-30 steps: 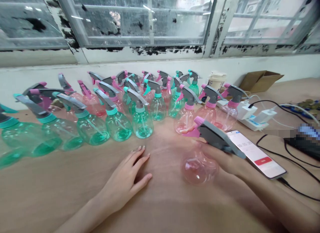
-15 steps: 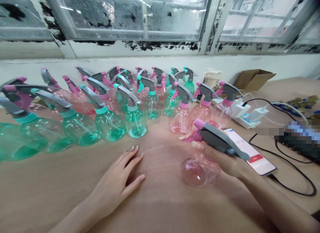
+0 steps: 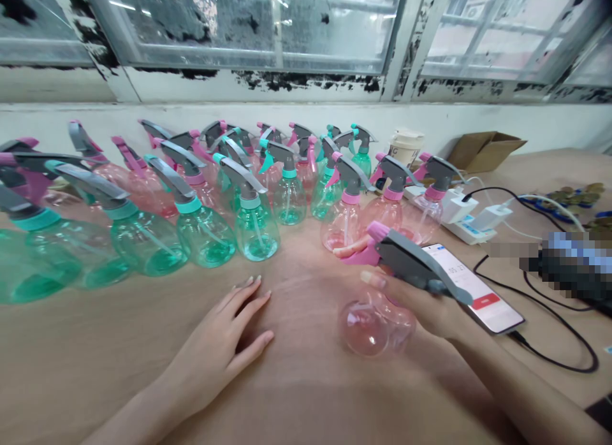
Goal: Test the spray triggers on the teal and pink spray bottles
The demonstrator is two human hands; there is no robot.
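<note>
My left hand (image 3: 217, 333) lies on the wooden table (image 3: 296, 381), palm down with fingers spread, holding nothing. In my right hand (image 3: 425, 308) is a clear pink spray bottle (image 3: 370, 327) with a grey and pink spray head. It is tilted, its round base toward me and its nozzle pointing left. My index finger reaches forward along the pink trigger, while the thumb wraps the neck. Just beyond stand other pink spray bottles (image 3: 340, 225). Several green spray bottles (image 3: 258, 234) form a row beyond my left hand.
More pink and green bottles stand behind, along the wall. At right lie a phone (image 3: 482, 298) on a black cable, a white power strip (image 3: 471, 229) with chargers, and a blurred dark object (image 3: 574, 273). A paper cup (image 3: 405, 145) and an open cardboard box (image 3: 485, 153) stand at the back.
The index finger now stretches further forward, and more of the held bottle's pink trigger shows, swung outward. The whole view has shifted slightly; my left hand stays flat on the table.
</note>
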